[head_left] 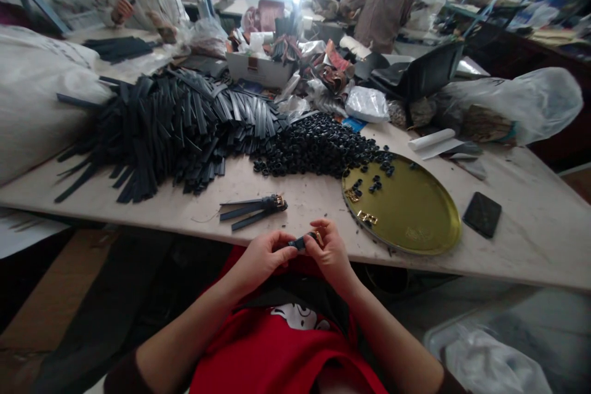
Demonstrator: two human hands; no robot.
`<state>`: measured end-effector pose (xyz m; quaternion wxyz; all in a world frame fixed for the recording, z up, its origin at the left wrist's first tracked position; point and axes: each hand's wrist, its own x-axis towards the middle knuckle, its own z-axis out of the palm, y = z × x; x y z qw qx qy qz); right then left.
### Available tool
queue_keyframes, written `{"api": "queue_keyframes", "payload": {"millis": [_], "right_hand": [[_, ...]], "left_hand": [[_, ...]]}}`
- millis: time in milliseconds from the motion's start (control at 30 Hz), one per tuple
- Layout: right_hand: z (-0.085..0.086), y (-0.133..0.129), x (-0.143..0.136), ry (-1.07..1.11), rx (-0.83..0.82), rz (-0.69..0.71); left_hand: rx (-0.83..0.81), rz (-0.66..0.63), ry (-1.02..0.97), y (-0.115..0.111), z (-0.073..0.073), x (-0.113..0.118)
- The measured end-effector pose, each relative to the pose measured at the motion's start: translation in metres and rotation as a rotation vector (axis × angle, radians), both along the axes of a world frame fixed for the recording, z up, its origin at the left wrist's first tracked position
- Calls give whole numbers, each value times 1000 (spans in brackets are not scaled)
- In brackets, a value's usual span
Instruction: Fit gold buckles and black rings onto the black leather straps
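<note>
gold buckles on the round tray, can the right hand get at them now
Probably yes: the gold buckles lie at the near-left side of the round tray, close to the right hand, with nothing tall between. That hand holds a dark strap, though, so it may need to let go first.

It's a workshop (dark strips (178, 126) heaped on the table (530, 221)).

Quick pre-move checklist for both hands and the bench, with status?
1. Left hand gripping dark strap: ok.
2. Right hand gripping the strap's other end, near the gold metal: ok.
3. Gold metal fully seated on that strap: cannot tell, fingers cover it.
4. Gold buckles available on tray: ok.
5. Black loops kept off the tray: not ok, several lie on it.
6. Phone off the tray: ok.
</note>
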<state>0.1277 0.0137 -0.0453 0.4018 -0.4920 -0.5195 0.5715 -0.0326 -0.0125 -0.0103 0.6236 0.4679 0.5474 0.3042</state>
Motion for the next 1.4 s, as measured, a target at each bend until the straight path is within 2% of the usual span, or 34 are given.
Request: {"api": "queue_keyframes", "payload": {"millis": [167,300,567,767,1033,1233,1400], "right_hand": [[-2,0,8,-400,218,257],[-3,3,10,-535,248,268],[-9,-2,8,-373,172,283],[-15,-10,3,-315,142,148],[-16,-28,-2,-227,116,52],[-18,-38,3,-290,159,68],[-13,-39,7,-294,235,195]], "left_hand": [[-73,-19,-33,9,-19,4],[-105,-38,-50,13,-22,3],[-186,-30,-129,15,-25,3],[-141,-100,-189,7,-25,-2],[-104,-23,-101,-5,-24,6],[-54,-281,188,-12,-16,4],[23,-321,275,-12,-4,5]]}}
